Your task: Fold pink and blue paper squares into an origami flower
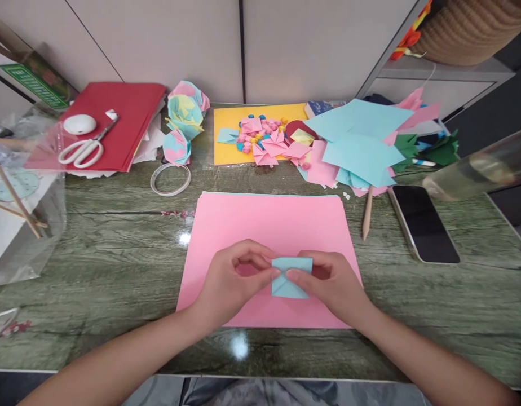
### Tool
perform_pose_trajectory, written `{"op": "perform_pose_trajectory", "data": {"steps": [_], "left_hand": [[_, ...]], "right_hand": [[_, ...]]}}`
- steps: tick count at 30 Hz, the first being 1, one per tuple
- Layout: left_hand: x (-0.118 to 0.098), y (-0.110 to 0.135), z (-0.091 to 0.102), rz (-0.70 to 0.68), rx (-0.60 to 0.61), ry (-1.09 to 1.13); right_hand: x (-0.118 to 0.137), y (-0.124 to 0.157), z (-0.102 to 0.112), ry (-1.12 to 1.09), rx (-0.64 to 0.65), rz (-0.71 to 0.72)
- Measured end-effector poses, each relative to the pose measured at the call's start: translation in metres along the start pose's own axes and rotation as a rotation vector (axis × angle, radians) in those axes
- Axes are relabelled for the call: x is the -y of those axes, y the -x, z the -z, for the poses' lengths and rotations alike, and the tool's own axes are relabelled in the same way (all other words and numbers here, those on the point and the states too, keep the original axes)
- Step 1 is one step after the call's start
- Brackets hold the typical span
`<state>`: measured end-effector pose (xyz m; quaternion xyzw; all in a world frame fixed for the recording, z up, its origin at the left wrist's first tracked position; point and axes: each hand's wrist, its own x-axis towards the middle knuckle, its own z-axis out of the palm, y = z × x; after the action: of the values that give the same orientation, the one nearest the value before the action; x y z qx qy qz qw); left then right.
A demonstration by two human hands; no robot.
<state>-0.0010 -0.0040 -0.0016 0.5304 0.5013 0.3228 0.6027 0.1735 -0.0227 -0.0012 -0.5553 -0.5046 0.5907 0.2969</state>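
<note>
A small light-blue folded paper square (291, 286) is held up between my two hands, with creases showing on its face. My left hand (239, 279) pinches its left edge, thumb in front and fingers behind. On the other side my right hand (332, 282) grips it the same way, the thumb pressed on the face near the middle. The fingers behind the paper are partly hidden. Beneath both hands lies a stack of pink paper sheets (269, 220), with a thin blue edge at its back.
White scissors (82, 153) and a white oval case (79, 124) rest on red folders (116, 113). Beside them are a tape roll (171, 193) and folded paper balls (185, 115). Small origami pieces (275, 144) cover a yellow sheet. A phone (424, 223) and wooden stick (367, 214) lie right.
</note>
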Motion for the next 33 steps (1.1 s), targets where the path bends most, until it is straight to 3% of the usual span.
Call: {"op": "perform_pose_trajectory", "data": {"steps": [5, 10, 33], "left_hand": [[0.0, 0.0, -0.001, 0.014, -0.017, 0.014], [0.001, 0.003, -0.004, 0.005, -0.055, 0.027], [0.005, 0.001, -0.011, 0.032, -0.136, 0.27]], "right_hand": [[-0.005, -0.001, -0.002, -0.048, -0.035, -0.004], [-0.003, -0.002, -0.002, -0.15, 0.024, -0.003], [0.0, -0.003, -0.006, -0.017, 0.015, -0.038]]}}
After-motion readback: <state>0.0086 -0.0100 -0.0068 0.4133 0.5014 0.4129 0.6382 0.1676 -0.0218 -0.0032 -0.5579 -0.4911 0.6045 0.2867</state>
